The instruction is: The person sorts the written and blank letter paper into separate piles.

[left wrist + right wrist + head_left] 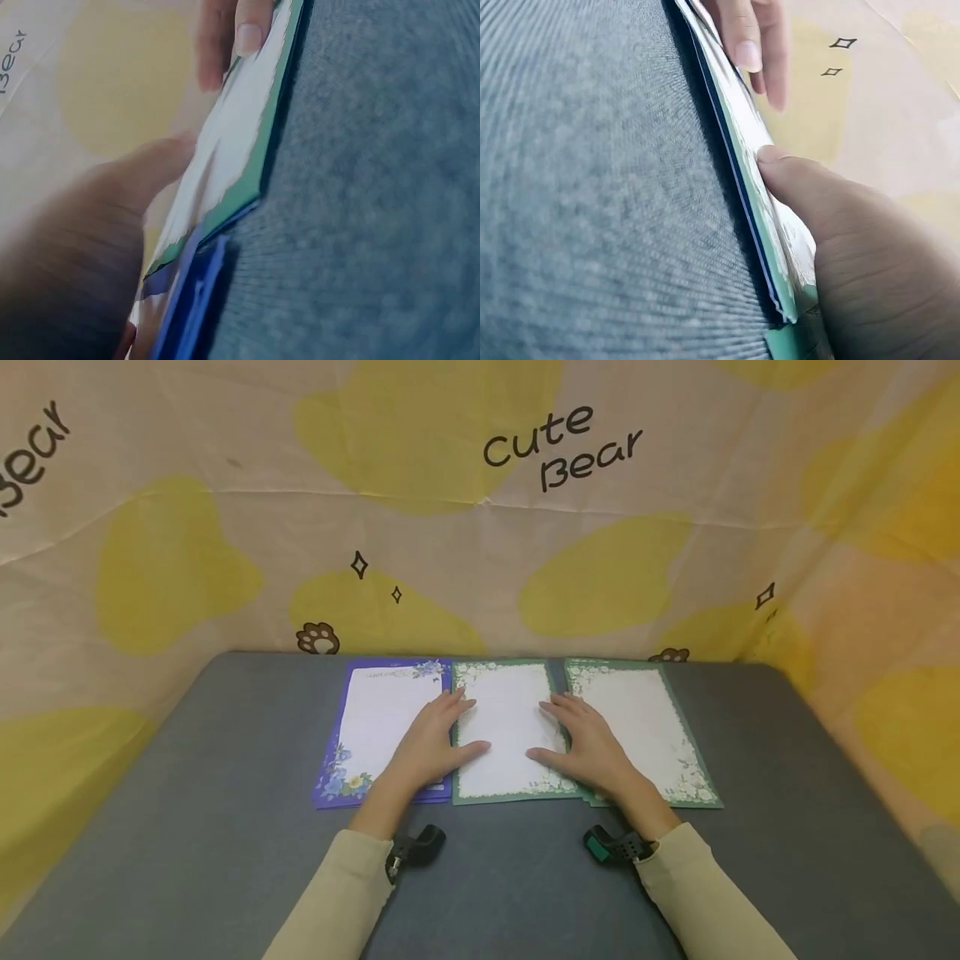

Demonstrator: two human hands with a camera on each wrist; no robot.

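Three stacks of bordered stationery paper lie side by side at the back of the table. The middle one (501,735) has a green floral border, and both my hands rest at its two sides. My left hand (429,739) spreads its fingers and thumb over the middle paper's left edge, where it meets the blue-purple bordered paper (378,710). Across from it, my right hand (588,745) lies spread over the right edge, beside another green-bordered paper (637,718). In the right wrist view the thumb (795,172) touches the paper's surface (742,112). Nothing is gripped.
The grey table (225,860) has rounded back corners. Behind it hangs a cream and yellow printed cloth (420,552), which also runs along both sides. A black wrist device sits on the left wrist (416,846) and another with a green patch on the right (617,846).
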